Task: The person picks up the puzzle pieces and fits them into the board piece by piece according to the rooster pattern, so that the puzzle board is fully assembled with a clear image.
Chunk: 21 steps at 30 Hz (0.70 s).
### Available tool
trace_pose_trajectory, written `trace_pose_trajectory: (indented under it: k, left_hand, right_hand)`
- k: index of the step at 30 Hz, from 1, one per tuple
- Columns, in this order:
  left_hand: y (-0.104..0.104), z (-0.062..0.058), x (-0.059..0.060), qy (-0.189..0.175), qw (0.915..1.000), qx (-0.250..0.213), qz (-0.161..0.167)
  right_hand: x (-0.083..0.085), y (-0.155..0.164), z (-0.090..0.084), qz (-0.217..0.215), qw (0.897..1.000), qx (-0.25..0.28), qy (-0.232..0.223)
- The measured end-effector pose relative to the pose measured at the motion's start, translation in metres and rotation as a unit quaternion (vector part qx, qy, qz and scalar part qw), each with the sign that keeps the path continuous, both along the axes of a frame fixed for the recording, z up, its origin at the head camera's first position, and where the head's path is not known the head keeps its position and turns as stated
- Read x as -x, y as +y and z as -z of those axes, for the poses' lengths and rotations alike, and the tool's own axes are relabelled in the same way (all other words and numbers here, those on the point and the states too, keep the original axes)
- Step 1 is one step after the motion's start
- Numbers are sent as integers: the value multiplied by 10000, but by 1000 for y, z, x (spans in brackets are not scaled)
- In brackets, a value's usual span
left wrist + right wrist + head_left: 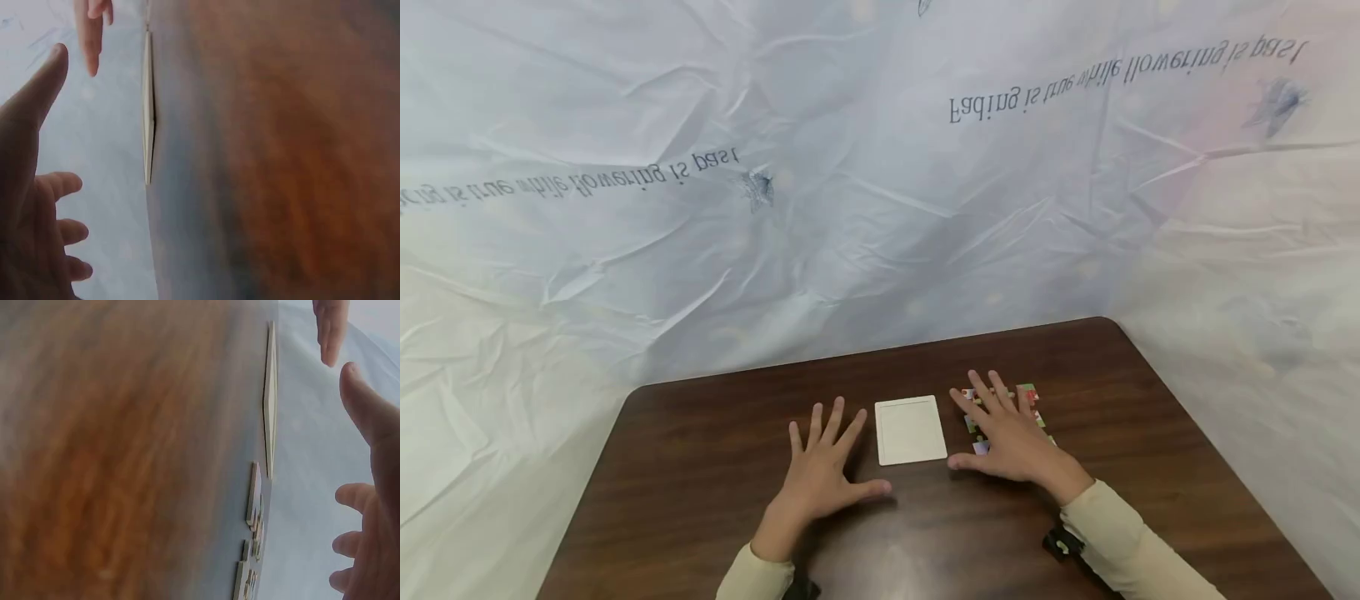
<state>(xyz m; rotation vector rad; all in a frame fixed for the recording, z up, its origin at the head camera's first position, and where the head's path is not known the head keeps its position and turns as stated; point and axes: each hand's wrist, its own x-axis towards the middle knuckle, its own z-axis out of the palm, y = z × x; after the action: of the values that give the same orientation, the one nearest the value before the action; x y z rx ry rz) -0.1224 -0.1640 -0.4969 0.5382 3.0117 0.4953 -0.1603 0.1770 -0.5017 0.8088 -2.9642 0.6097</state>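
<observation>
The left hand (820, 475) hovers low over the dark wooden bench (700, 467), its fingers spread and straight, holding nothing. Whether the palm touches the wood cannot be told; the left wrist view suggests a gap beneath it. Just to its right lies a white square tray (910, 429), flat on the bench with a shallow raised rim, near the fingertips of this hand but apart from them. It looks thin, stiff and light, probably card or thin board; being so flat, it would likely be easiest to take by an edge, a thumb slid under the rim, since a grip from above finds little to catch.

Right of the tray, the right hand (1007, 437) is likewise spread and flat, gripping nothing, held over a cluster of coloured puzzle pieces (1028, 393). These lie in a loose patch just beside the tray's right edge, partly hidden under the palm and fingers; contact cannot be judged. In the right wrist view the pieces (253, 503) show as thin flat slabs. They seem light, rigid and small, liable to slide on the smooth wood, so pinching one by its edges looks the surest hold.

A crumpled pale sheet (625, 208) with printed words hangs behind the bench.
</observation>
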Motion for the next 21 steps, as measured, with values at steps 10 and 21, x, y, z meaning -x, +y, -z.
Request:
trace_pose_trajectory:
  k: [10, 21]
  left_hand:
    - [-3, 4, 28, -1099, 9780, -1762, 190]
    - [6, 23, 53, -1097, 9614, -2517, 175]
  right_hand:
    - [27, 6, -10, -53, 9985, 540, -115]
    - [53, -4, -6, -48, 9996, -249, 124]
